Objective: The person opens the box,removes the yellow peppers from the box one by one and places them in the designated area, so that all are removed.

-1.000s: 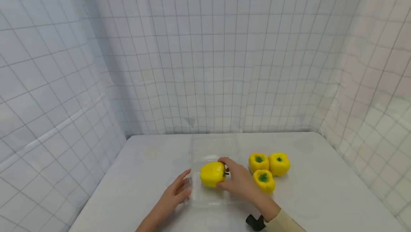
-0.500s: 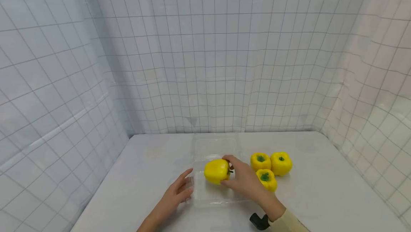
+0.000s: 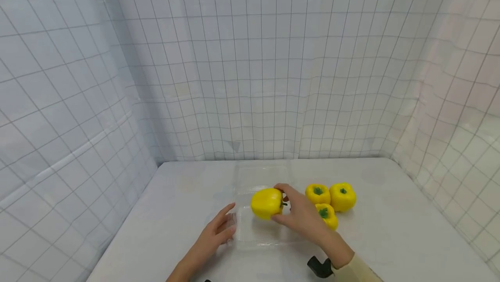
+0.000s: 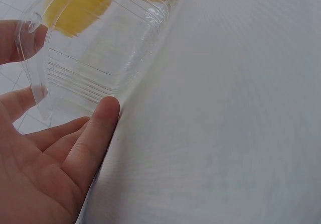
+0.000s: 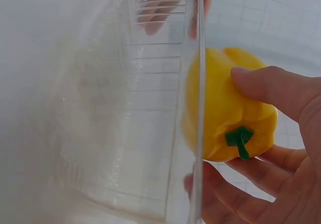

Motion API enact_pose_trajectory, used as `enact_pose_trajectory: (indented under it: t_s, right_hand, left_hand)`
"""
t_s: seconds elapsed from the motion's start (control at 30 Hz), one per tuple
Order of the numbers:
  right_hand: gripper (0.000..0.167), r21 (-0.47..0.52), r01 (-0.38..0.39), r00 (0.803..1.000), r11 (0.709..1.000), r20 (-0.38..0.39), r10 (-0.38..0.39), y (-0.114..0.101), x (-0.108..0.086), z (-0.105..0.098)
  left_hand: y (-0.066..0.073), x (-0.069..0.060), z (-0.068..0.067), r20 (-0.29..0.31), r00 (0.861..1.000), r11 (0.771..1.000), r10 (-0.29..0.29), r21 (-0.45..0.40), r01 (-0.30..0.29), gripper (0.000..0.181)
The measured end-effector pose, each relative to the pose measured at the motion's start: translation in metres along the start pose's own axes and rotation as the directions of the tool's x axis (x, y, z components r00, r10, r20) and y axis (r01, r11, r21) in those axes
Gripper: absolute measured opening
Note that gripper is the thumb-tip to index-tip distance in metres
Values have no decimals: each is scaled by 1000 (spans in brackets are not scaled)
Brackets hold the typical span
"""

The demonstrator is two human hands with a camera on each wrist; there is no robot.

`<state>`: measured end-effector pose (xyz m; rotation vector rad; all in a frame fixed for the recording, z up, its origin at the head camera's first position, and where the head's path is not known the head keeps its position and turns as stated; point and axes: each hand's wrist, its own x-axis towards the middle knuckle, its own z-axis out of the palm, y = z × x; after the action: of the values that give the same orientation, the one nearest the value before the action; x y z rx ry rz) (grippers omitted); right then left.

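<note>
My right hand (image 3: pixel 302 214) holds a yellow bell pepper (image 3: pixel 266 203) by its stem end, above a clear plastic clamshell container (image 3: pixel 250 244). In the right wrist view the pepper (image 5: pixel 235 103) shows its green stem, with the thumb on one side and fingers beneath. Part of it appears through the container's clear wall (image 5: pixel 150 98). At the container's left side, my left hand (image 3: pixel 212 234) touches the wall with loosely bent fingers. The left wrist view shows one fingertip (image 4: pixel 106 108) by the base and others at the rim (image 4: pixel 45 78). The container's lid (image 3: pixel 262 175) lies back, unfolded.
Three more yellow bell peppers (image 3: pixel 318 194) (image 3: pixel 343 197) (image 3: pixel 328 217) stand grouped to the right of the container, the nearest partly hidden by my right hand. A black object (image 3: pixel 320 267) shows by the right sleeve. Gridded white curtains (image 3: pixel 250 78) surround the white table (image 3: pixel 175 195).
My right hand has raised the bell pepper and shifted it slightly right and away. The left hand stays at the container's side. The view has shifted a little.
</note>
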<state>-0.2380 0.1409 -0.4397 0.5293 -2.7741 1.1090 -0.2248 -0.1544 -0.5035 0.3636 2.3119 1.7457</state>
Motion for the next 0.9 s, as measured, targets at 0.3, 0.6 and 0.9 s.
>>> enact_pose_trajectory:
  t_s: [0.3, 0.6, 0.9]
  right_hand:
    - [76, -12, -34, 997, 999, -72, 33, -2, -1, -16]
    - [75, -18, -56, 990, 998, -127, 53, 5, -3, -32]
    - [75, -49, -35, 987, 998, -159, 27, 11, -6, -50]
  left_hand:
    - [-2, 1, -1, 5, 999, 999, 32, 20, -32, 67]
    - [-4, -2, 0, 13, 999, 999, 45, -7, -45, 67]
    - [-6, -1, 2, 14, 999, 999, 50, -12, -49, 67]
